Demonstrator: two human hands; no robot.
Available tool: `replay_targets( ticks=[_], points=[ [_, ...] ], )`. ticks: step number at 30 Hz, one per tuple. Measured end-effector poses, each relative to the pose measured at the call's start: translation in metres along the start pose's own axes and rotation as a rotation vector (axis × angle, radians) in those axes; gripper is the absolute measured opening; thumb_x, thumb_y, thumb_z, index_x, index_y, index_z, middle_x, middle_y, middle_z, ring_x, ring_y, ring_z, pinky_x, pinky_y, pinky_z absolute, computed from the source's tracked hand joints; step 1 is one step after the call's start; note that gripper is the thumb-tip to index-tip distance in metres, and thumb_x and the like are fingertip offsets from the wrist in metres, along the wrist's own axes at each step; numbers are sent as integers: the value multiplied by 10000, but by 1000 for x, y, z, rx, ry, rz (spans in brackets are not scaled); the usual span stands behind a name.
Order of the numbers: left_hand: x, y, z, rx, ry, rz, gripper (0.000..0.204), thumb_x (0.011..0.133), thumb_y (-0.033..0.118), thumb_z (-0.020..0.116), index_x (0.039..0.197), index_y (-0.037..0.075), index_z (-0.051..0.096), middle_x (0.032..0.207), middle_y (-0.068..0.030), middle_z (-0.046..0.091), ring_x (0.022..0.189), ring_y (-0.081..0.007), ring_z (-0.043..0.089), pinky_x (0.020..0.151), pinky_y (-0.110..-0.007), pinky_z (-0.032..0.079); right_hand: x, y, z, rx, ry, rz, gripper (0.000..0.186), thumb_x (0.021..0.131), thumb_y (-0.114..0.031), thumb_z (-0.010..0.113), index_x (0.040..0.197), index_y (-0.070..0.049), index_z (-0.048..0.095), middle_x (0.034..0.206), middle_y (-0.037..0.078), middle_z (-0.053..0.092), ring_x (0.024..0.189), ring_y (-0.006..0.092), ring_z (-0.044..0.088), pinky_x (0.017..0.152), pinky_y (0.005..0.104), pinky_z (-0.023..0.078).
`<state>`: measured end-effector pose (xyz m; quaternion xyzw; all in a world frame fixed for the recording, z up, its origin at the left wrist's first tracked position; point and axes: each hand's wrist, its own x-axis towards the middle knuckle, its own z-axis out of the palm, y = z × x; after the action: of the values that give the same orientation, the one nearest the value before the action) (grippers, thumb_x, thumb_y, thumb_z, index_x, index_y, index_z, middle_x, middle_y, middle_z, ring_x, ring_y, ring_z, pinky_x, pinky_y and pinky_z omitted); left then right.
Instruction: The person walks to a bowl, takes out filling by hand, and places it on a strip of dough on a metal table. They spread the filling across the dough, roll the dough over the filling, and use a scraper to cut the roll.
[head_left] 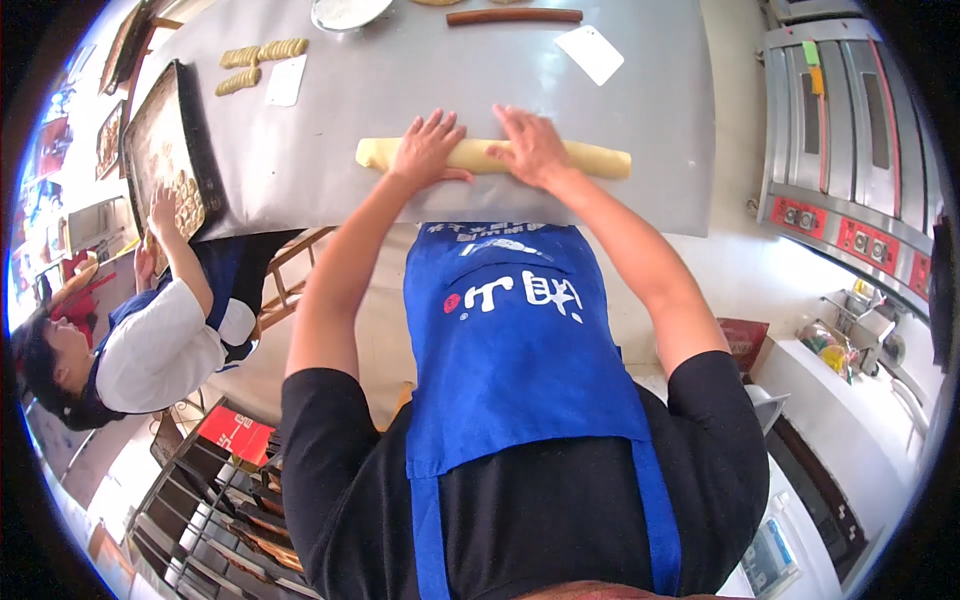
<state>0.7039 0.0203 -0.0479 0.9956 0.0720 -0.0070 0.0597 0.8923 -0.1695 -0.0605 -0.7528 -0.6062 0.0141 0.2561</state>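
A long, pale yellow roll of dough lies crosswise on the grey metal table, close to its front edge. Flat on the dough's left half rests my left hand, fingers stretched out and pointing away from me. My right hand lies on the dough right of the middle, its fingers spread and the thumb turned inward. Both palms press from above, and neither hand wraps around the roll. The stretches of dough under my hands are hidden.
Sliced dough pieces and a white card lie far left. A rolling pin, another card and a white bowl are at the back. At left, a co-worker reaches over a dark baking tray. Ovens stand right.
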Motion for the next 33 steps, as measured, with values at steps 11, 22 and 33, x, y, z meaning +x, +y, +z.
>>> replay_targets(
  ticks=[11,22,33],
  points=[
    [-95,-25,8,6,141,4,1124,707,659,817,1564,28,455,1368,-206,596,1309,-401,562,1146,-521,450,-37,-85,11,-162,-160,-74,965,866,-471,815,1647,-113,374,1575,218,437,1480,405,411,1271,610,279],
    [-54,-78,-4,-109,-147,-151,761,778,642,813,1233,57,640,1156,-110,679,1119,-305,640,965,-464,505,48,-60,42,-100,-285,-3,814,851,-591,779,1412,-36,578,1181,125,669,1138,323,645,942,459,539],
    [-88,-101,-30,-125,-54,-37,1089,756,707,783,1533,5,485,1489,-169,577,1431,-337,521,1187,-469,426,66,-114,30,27,-216,145,956,880,-633,755,1544,-18,446,1472,238,563,1406,404,513,1172,545,388]
  ],
)
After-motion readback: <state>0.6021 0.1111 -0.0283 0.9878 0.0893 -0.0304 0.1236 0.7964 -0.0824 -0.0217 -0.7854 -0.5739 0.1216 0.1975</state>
